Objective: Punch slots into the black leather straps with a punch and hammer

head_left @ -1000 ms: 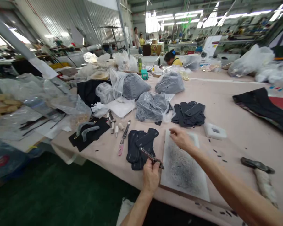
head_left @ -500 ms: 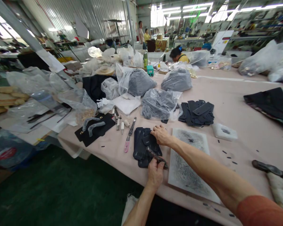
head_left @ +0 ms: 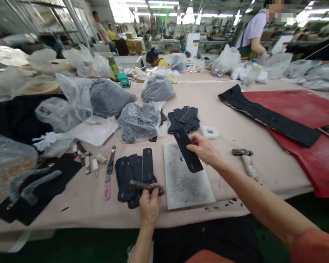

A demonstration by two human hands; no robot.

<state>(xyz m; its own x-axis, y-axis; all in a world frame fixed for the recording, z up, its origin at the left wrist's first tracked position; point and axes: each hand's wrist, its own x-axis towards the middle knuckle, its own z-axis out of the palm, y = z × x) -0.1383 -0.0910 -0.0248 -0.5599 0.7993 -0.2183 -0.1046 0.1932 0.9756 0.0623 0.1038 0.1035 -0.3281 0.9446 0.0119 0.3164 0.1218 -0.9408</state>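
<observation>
Between the thumb and fingers of the right hand (head_left: 204, 149) sits a black strip (head_left: 188, 150), a long flat piece with rounded ends; the hand is pinched shut on its upper right edge and holds it tilted just above the grey cutting slab (head_left: 184, 179). The strip's upper end points away from the hand toward a loose heap of black pieces (head_left: 184, 119) farther up the table (head_left: 235, 128), and its lower end hangs over the slab's scuffed middle.

Left of and nearer than the right hand, the left hand (head_left: 149, 204) is closed around a slim metal punch tool (head_left: 146, 186), held level at the table's near edge. Directly beyond that hand lies a stack of black strips (head_left: 134, 171), each with a small slot, touching the punch from beneath. Left of the stack lies a pink-handled knife (head_left: 109, 175), then several small white-handled tools (head_left: 94, 166) well apart from both hands.

Right of the right hand, a hammer (head_left: 245, 160) with a wrapped handle rests on the pink cloth, near but not touching the forearm. Farther right lie a red sheet (head_left: 304, 120) and a dark fabric band (head_left: 268, 117). Beyond the hands stand clear bags of dark pieces (head_left: 139, 120). No writing can be read on anything; the print on the bags is too blurred.
</observation>
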